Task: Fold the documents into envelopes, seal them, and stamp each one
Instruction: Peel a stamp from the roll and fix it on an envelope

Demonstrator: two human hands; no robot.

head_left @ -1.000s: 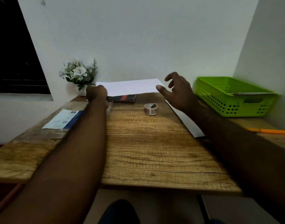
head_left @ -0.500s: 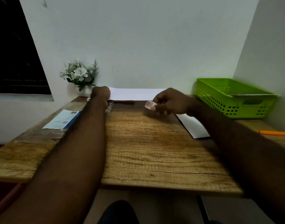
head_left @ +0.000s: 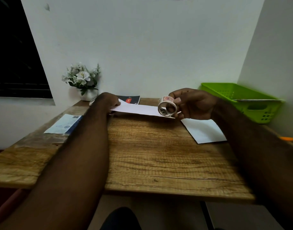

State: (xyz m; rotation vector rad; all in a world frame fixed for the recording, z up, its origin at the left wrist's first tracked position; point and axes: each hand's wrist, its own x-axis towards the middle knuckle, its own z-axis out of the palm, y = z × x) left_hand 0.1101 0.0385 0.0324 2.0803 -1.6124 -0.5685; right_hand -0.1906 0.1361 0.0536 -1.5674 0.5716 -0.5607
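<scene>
My left hand [head_left: 108, 102] grips one end of a white paper [head_left: 139, 109] held just above the desk [head_left: 159, 155]. My right hand [head_left: 193, 105] pinches a stamp roll [head_left: 167, 107] at its other end. Stamping seems not yet done, and a second white sheet [head_left: 203, 131] lies unhandled nearby.

Head-worn camera looks forward and down over the wooden table [head_left: 159, 155] from close.

1 stamp roll [head_left: 166, 99], 1 sheet [head_left: 139, 109], 1 envelope [head_left: 203, 130], 1 basket [head_left: 238, 95], 1 flower pot [head_left: 88, 95], 1 notebook [head_left: 130, 99], 1 pen [head_left: 289, 139], 1 leaflet [head_left: 62, 125]
</scene>
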